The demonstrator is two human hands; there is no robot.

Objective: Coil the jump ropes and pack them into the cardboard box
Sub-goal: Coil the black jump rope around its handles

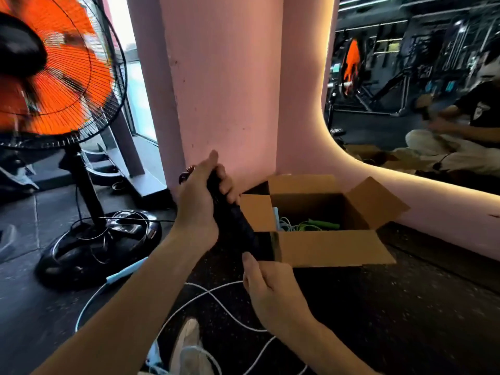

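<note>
Both hands hold a black jump rope handle bundle (238, 226) in the air, just left of the open cardboard box (330, 247). My left hand (201, 197) grips its upper end, with a dark rope loop showing above the fist. My right hand (266, 282) pinches the lower end near the box's front flap. Inside the box lie a green jump rope (316, 226) and a pale blue one (278, 220). A white rope with a light blue handle (127, 270) trails loose over the dark floor (378, 320) below my arms.
A standing fan (51, 77) with orange blades spins at the left, its black base (89, 247) and cord on the floor. A pink pillar (224, 90) rises behind the box. At the right, a mirror (405, 77) reflects a seated person. A white shoe (189, 345) shows at the bottom.
</note>
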